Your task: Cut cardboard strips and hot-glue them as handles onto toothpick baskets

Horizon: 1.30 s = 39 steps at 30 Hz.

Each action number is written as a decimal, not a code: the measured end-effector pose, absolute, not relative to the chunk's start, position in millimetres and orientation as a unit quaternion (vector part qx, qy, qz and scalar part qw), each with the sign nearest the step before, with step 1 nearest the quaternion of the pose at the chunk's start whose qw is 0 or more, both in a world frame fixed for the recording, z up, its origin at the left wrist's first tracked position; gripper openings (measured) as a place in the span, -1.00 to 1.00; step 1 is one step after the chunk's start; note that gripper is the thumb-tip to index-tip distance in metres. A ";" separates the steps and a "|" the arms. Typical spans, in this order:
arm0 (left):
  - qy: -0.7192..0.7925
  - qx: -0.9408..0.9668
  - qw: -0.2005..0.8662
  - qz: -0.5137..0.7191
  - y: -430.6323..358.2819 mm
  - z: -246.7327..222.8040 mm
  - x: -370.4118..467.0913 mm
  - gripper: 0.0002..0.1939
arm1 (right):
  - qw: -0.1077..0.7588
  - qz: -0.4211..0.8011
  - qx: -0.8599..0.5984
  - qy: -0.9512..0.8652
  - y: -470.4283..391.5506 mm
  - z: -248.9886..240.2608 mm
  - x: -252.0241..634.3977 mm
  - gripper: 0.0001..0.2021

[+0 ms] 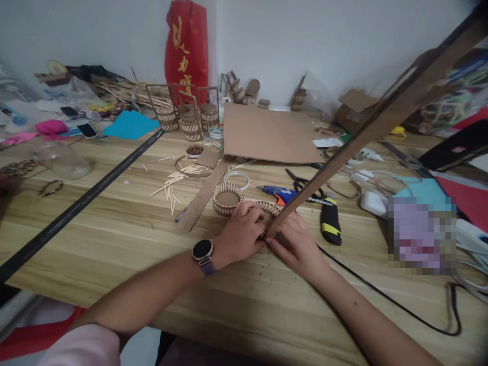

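Observation:
My left hand (244,231), with a watch on its wrist, is closed on a small round matchstick basket (268,207), much of it hidden behind my fingers. My right hand (299,244) pinches the lower end of a long brown cardboard strip (324,173) against the near side of that basket. The strip slants up to the top right of the view. Just beyond my left hand stands a second round matchstick basket (227,198) with a cardboard bottom. A blue glue gun (276,192) lies behind my right hand.
Black scissors (305,185) and a yellow-black utility knife (331,221) lie to the right, near a black cable (381,290). Loose sticks (177,175), a cardboard strip (204,195) and a white tape ring (236,179) lie to the left. Behind are a cardboard sheet (270,132) and handled baskets (190,124).

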State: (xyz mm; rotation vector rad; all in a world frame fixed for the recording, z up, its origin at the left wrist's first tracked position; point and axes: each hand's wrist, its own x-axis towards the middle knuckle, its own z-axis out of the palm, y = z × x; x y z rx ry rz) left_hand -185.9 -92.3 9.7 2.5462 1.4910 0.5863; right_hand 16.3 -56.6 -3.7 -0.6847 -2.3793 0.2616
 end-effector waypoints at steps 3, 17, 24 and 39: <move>0.499 0.841 0.082 0.194 -91.9 11.2 -184.8 -0.84 | 0.324 0.096 -0.262 -0.904 -56.9 -4.2 15.8 -0.91; 0.492 0.840 0.120 0.196 -90.5 14.0 -183.5 -0.85 | 0.336 0.120 -0.269 -0.895 -57.3 -5.4 14.1 -0.92; 0.511 0.840 0.065 0.172 -95.8 15.2 -179.5 -0.79 | 0.338 0.112 -0.275 -0.893 -56.8 -6.7 13.4 -0.87; 0.526 0.827 0.077 0.182 -96.8 11.9 -176.9 -0.82 | 0.327 0.123 -0.277 -0.895 -57.1 -6.8 14.4 -0.89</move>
